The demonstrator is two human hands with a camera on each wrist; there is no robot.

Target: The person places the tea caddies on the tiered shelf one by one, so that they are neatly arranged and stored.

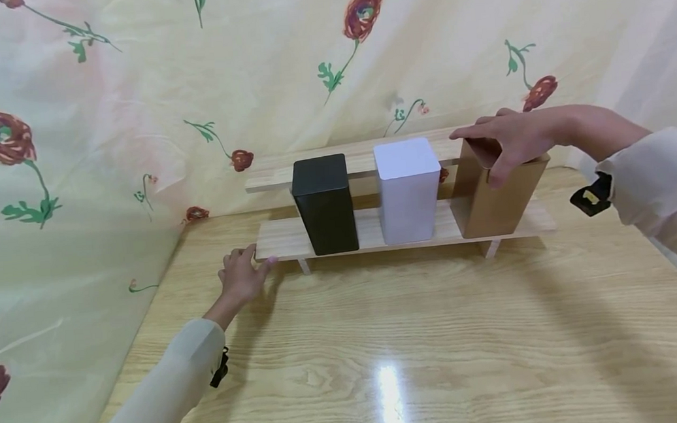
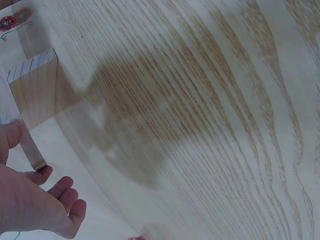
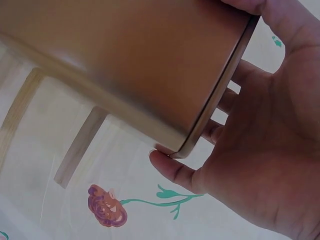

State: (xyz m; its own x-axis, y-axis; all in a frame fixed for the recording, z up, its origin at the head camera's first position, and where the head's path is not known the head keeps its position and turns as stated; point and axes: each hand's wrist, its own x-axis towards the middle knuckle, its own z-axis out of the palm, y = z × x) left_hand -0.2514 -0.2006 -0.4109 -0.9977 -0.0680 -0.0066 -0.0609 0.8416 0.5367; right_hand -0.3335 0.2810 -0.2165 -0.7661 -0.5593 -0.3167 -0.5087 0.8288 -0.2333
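A two-tier wooden rack (image 1: 278,238) stands on the table, with three tall square-edged canisters in a row on its lower board. The black canister (image 1: 329,212) is at left, the white canister (image 1: 408,200) in the middle and the gold-brown canister (image 1: 500,203) at right. My left hand (image 1: 241,275) pinches the left end of the lower board; in the left wrist view, thumb and finger lie on either side of the board's end (image 2: 31,145). My right hand (image 1: 510,139) grips the gold-brown canister around its lid from above. In the right wrist view its fingers (image 3: 172,167) bend around the lid's edge.
The wood-grain table (image 1: 382,326) extends in front of the rack. Behind and to the left hangs a pale cloth (image 1: 281,65) printed with red flowers. The rack's upper board (image 1: 271,173) runs behind the canisters. Light glares off the table near the front.
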